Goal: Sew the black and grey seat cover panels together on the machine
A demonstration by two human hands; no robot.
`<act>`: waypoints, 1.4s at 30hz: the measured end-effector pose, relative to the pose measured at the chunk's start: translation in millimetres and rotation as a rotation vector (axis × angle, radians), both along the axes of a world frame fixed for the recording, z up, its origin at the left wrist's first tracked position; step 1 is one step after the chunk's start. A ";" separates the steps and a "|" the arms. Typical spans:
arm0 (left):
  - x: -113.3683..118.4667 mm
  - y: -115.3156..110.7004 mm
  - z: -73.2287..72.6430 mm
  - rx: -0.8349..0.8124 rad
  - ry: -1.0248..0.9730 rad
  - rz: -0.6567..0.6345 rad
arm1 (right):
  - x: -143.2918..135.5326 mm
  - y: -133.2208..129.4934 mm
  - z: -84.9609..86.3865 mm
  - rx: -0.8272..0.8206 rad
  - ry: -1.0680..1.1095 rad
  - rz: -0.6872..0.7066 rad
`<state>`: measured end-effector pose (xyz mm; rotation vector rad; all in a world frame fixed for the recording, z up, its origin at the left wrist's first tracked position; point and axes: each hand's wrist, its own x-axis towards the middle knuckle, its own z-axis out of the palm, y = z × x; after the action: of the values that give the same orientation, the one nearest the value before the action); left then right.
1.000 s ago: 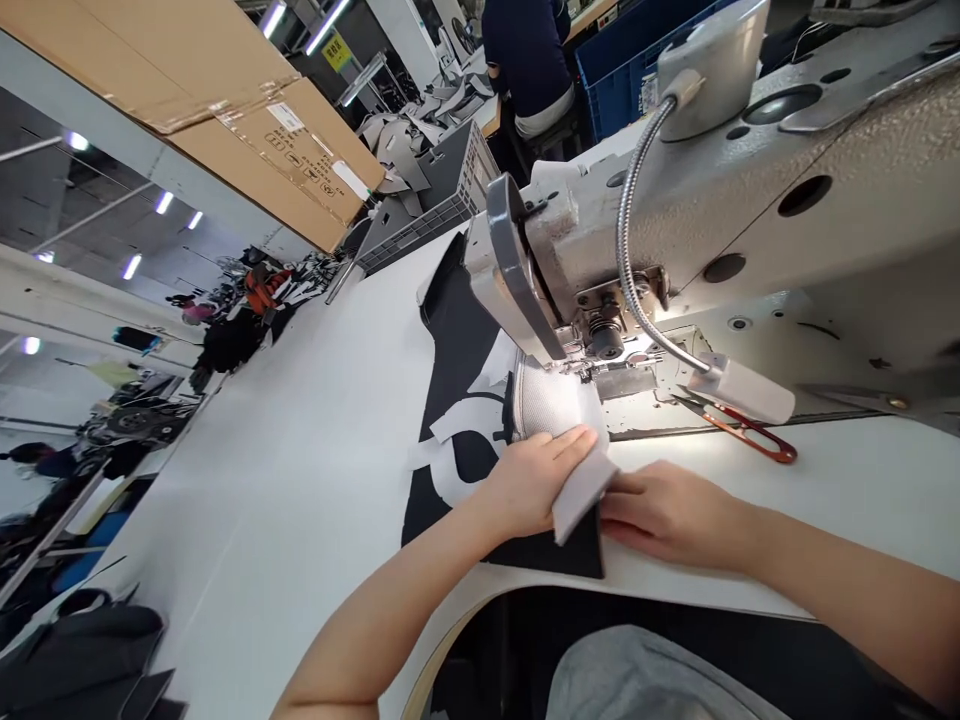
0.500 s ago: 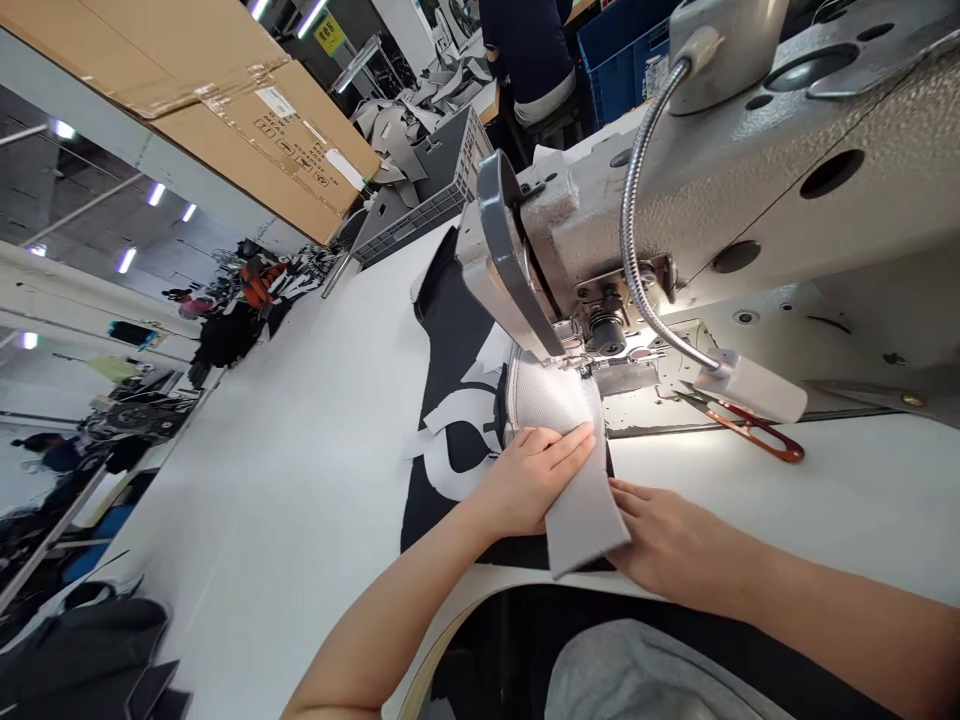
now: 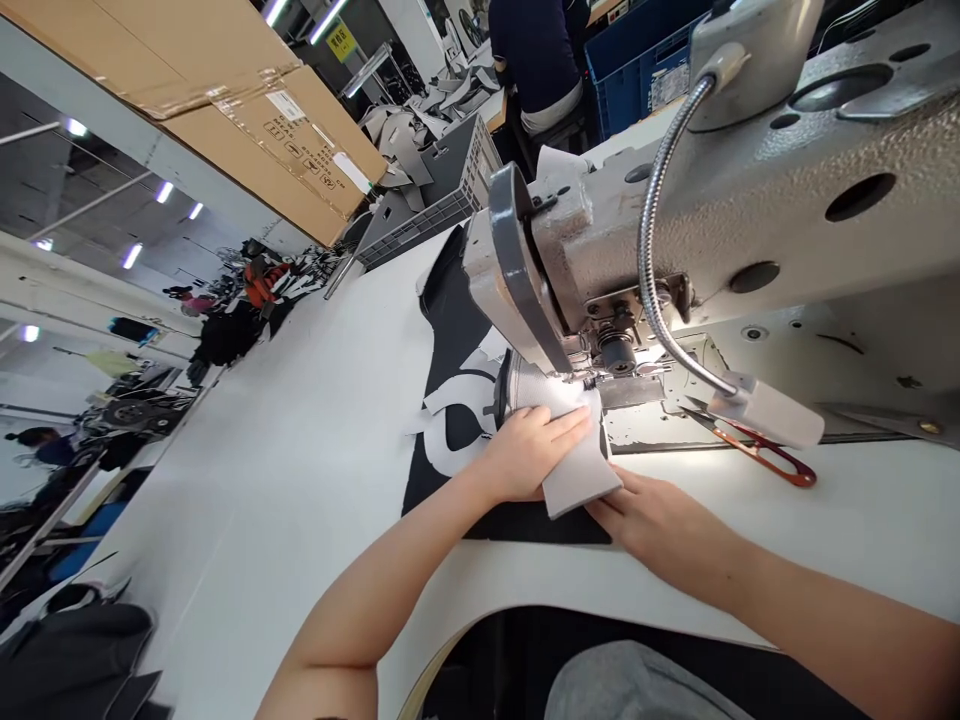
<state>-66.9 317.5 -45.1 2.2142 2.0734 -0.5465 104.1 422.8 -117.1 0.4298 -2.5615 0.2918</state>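
Observation:
A light grey fabric piece (image 3: 577, 480) runs under the needle area of a sewing machine (image 3: 600, 340), its loose end pointing toward me. My left hand (image 3: 534, 450) lies on top of it, fingers stretched flat close to the presser foot. At the strip's right edge, my right hand (image 3: 649, 515) pinches the grey fabric, some fingertips hidden beneath it. Black fabric (image 3: 517, 522) is spread on the table underneath, with white curved pieces (image 3: 442, 440) on its left part.
Scissors with orange handles (image 3: 765, 455) lie right of the needle plate. A lamp on a flexible metal neck (image 3: 649, 220) hangs over the machine bed. Behind stand a grey crate (image 3: 427, 225), cardboard boxes (image 3: 300, 150) and a seated person (image 3: 534, 60). Dark pieces (image 3: 75, 650) lie at lower left.
The grey fabric and the black fabric under it have moved away from me, further into the machine. Both hands have gone along with them. The view has shifted slightly.

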 end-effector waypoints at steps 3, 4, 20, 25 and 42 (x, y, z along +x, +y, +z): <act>-4.6 0.7 -4.5 0.032 0.014 -0.007 | -3.8 8.2 2.9 -0.031 -0.035 -0.087; -5.4 -0.6 -7.2 0.050 0.012 -0.007 | -3.9 12.3 4.5 -0.038 -0.047 -0.133; -1.4 -9.8 -20.2 0.187 -0.197 0.059 | -4.9 18.9 11.8 -0.097 0.010 -0.066; -4.9 -9.4 -26.5 0.216 -0.255 0.036 | 0.8 15.5 14.7 0.036 0.114 0.005; -8.8 13.0 -31.1 0.190 -0.018 0.061 | -8.5 -1.8 5.1 0.194 0.035 -0.131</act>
<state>-75.8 330.5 -76.2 2.2324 2.2621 -0.3356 95.6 421.0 -112.1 0.3321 -2.5789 -0.0118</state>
